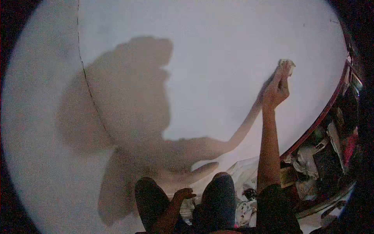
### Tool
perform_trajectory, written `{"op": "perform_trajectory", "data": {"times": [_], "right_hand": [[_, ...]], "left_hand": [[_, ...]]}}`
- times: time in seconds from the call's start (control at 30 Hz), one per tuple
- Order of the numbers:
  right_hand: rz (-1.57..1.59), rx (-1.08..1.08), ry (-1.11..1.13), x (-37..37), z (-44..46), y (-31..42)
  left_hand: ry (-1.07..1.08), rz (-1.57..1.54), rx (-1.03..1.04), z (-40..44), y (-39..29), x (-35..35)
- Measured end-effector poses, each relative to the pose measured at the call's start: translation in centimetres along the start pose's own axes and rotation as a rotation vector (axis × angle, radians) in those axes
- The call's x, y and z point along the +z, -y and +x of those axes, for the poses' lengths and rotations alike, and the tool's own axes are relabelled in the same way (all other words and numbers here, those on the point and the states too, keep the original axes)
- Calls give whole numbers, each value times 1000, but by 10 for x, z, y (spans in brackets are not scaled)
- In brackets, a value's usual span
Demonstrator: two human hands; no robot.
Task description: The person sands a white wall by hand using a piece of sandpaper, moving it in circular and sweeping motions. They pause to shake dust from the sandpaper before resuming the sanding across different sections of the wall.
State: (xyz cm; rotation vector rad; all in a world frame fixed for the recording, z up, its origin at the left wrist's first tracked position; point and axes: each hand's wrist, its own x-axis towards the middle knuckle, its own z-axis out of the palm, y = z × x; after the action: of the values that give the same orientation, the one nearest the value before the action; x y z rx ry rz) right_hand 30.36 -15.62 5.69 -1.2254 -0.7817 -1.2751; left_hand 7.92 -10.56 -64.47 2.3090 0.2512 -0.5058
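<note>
My right hand (277, 91) is raised on a bent wrist at the right, its fingers closed on a small pale, flat piece (289, 63), perhaps folded sandpaper or cloth. That piece lies against the white wall (218, 70). Low in the middle, my left hand (184, 194) rests between my knees, fingers loosely bent and a little apart, with nothing visible in them. A large shadow of my head and arm falls across the wall.
A dark crack line (86, 78) runs down the wall at the left. A dark red edge (325, 113) borders it at the right. Beyond it lie cluttered papers, plastic bags (307, 160) and boxes. Crumpled plastic sheeting (243, 169) lies beside my right knee (220, 197).
</note>
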Motion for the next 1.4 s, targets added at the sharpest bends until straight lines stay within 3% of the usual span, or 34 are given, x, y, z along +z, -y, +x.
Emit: {"op": "perform_trajectory", "data": {"times": [0.07,0.1,0.13,0.17,0.2,0.23,0.3,0.33,0.37,0.4,0.5,0.57,0.63,0.7,0.73,0.77,0.83,0.93,0.97,1.03,1.07,1.13,1.17,1.23,1.27,1.3,1.37,1.4], "right_hand": [[91,225,49,10,-26,59],[15,244,251,10,-45,53],[-10,-164,296,21,-75,33],[-374,-203,633,10,-86,54],[-519,-423,938,11,-84,58],[-518,-424,934,8,-71,66],[-568,-222,958,0,-39,85],[-302,-515,408,16,-39,34],[-42,-27,329,14,-24,50],[-8,-29,130,22,-2,62],[11,-149,-30,58,25,60],[73,-155,93,89,17,99],[107,-557,97,126,-1,129],[123,-592,401,136,-15,169],[149,-742,360,146,-4,166],[154,-740,354,147,12,159],[215,-483,268,143,47,146],[198,-320,323,147,59,152],[98,-585,242,160,48,148],[173,-905,193,183,7,152],[170,-909,191,177,8,155],[195,-794,470,166,2,167],[81,-818,352,171,20,155],[498,-190,490,132,50,190],[423,-474,220,152,58,167],[423,-475,225,165,46,160],[121,-779,266,186,20,164],[249,-841,330,185,-1,171]], "left_hand": [[11,16,4,6,0,0],[18,19,-1,2,-3,-1],[25,30,-3,4,-3,-1],[32,36,-4,6,-3,-2],[36,40,-7,7,-3,-1],[40,50,-7,7,-3,-2],[52,67,-8,8,-5,-2],[58,72,-9,8,-5,-3],[64,78,-4,11,-5,-3],[73,93,-6,14,-5,-3],[99,137,-11,25,-1,-3],[126,181,-30,32,-6,-9],[107,132,-6,32,-9,-10],[90,119,12,35,-9,-13],[84,114,20,37,-9,-14],[78,112,23,39,-6,-16],[71,108,35,48,1,-20],[67,98,42,46,-2,-24],[59,95,43,49,-1,-24],[54,87,54,49,-3,-26],[55,91,65,51,-2,-27],[51,95,79,55,6,-21],[49,94,84,54,7,-18],[33,104,99,57,10,-16],[30,107,107,61,11,-13],[23,112,117,60,10,-17],[8,130,143,64,17,-14],[-13,149,196,71,25,-6]]}}
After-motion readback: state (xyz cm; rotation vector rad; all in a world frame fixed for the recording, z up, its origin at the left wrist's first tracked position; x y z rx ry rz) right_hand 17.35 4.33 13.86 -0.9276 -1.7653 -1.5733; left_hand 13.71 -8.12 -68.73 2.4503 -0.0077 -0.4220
